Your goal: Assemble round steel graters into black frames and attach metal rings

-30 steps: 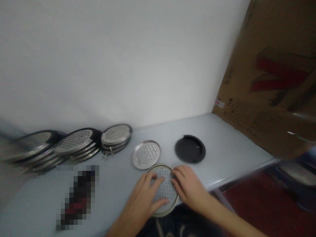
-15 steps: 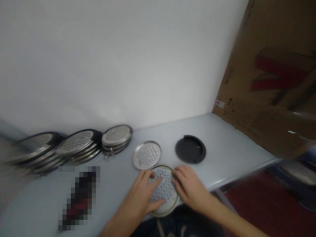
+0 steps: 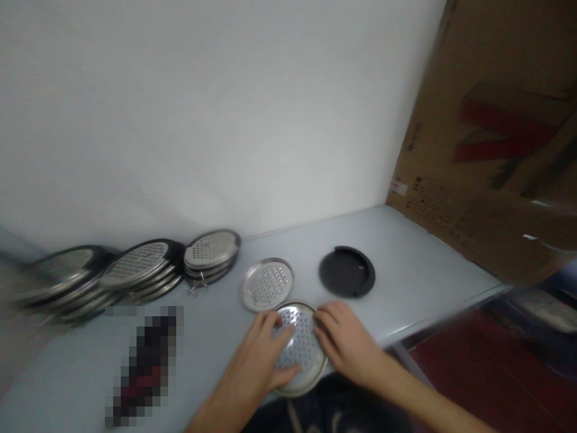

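Note:
A round perforated metal disc (image 3: pixel 301 344) lies flat at the front edge of the pale table (image 3: pixel 415 282). My left hand (image 3: pixel 258 357) rests on its left side, fingers spread over the holes and thumb on the near rim. On its right rim my right hand (image 3: pixel 346 343) has the fingers curled over the edge. A second perforated metal disc (image 3: pixel 267 284) lies just behind, and a round black lid (image 3: pixel 347 272) sits to the right of that one.
Three leaning stacks of perforated discs (image 3: pixel 135 269) line the wall at the left. A blurred-out dark bottle (image 3: pixel 144 363) lies at the front left. A large cardboard sheet (image 3: pixel 496 144) stands at the table's right end, with red floor (image 3: pixel 473 373) below.
Both hands stay on the near disc; the left hand has shifted slightly along it. The view has drifted a little.

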`<action>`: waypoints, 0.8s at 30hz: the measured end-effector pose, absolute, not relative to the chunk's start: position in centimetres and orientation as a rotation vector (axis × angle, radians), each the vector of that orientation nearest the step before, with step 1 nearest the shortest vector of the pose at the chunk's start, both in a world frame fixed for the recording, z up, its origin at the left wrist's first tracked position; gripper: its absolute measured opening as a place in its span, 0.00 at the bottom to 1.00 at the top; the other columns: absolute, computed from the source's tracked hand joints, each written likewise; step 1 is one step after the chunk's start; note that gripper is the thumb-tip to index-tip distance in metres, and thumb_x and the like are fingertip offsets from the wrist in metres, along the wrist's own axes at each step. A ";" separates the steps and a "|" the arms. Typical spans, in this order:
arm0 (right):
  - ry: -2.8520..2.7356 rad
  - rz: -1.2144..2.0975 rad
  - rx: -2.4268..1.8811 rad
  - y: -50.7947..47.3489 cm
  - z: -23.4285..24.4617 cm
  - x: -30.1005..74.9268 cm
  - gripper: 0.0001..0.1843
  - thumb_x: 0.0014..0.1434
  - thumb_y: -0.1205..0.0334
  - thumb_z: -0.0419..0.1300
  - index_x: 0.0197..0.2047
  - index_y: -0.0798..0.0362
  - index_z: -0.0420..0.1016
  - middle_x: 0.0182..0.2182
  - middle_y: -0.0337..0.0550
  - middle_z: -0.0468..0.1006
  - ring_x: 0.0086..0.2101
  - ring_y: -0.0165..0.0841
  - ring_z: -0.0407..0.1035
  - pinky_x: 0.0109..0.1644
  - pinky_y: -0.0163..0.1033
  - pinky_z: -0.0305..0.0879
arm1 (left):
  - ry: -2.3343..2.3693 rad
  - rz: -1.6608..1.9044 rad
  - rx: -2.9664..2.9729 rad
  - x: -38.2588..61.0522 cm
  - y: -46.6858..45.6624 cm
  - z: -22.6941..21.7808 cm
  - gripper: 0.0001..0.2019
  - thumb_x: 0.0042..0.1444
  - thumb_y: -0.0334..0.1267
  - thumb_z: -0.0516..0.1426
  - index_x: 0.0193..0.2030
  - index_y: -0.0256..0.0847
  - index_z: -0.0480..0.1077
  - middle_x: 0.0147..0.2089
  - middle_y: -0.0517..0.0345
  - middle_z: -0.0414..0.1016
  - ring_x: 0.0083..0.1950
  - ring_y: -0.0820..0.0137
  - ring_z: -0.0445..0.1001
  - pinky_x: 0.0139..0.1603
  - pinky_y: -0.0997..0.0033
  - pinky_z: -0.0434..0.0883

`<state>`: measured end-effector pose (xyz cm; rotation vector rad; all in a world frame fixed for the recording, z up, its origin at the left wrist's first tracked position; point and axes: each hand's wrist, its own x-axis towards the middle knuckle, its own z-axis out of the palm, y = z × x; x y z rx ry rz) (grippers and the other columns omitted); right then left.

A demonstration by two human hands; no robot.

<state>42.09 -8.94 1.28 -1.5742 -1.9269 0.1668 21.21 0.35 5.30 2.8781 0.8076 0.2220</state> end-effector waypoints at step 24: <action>-1.938 0.116 -1.584 -8.8 1.0 42.0 0.08 0.70 0.64 0.55 0.50 0.53 0.71 0.43 0.49 0.75 0.45 0.43 0.68 0.50 0.51 0.69 | 0.827 0.254 2.667 20.9 0.2 3.0 0.30 0.46 0.33 0.70 0.58 0.44 0.72 0.61 0.44 0.72 0.59 0.52 0.76 0.58 0.54 0.76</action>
